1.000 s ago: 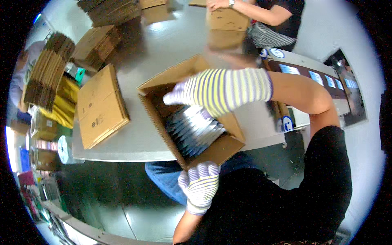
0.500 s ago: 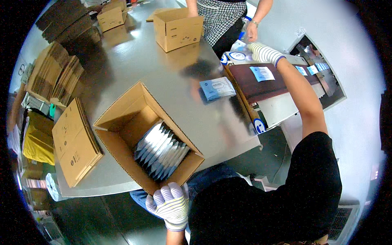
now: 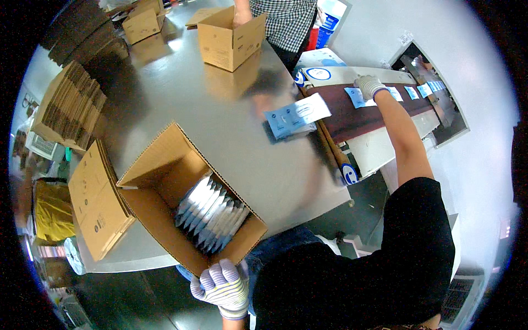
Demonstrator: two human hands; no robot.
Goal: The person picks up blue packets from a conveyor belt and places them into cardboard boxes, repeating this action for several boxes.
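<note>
An open cardboard box (image 3: 144, 212) stands tilted at the table's near edge, partly filled with a row of blue-and-white flat packets (image 3: 212, 213) on edge. My left hand (image 3: 221, 287), in a striped knit glove, has its fingers wrapped over the box's near rim. My right hand (image 3: 370, 87), in a matching glove, is over the dark conveyor belt (image 3: 341, 124), beside a blue-and-white packet (image 3: 356, 98); its fingertips are hidden. At the belt's end, another packet (image 3: 312, 109) overlaps packets (image 3: 283, 122) lying on the table.
More packets (image 3: 423, 91) lie along the belt toward a wall opening. Across the metal table (image 3: 231, 143), a person in a checked garment (image 3: 283, 22) has a hand in another open box (image 3: 231, 44). Flattened cartons (image 3: 99, 201) and stacked cardboard (image 3: 69, 107) are at the left.
My right hand has moved from the belt's far side to over the belt. A packet has come off the belt's end onto the others. The other person's watch-wearing hand has left view.
</note>
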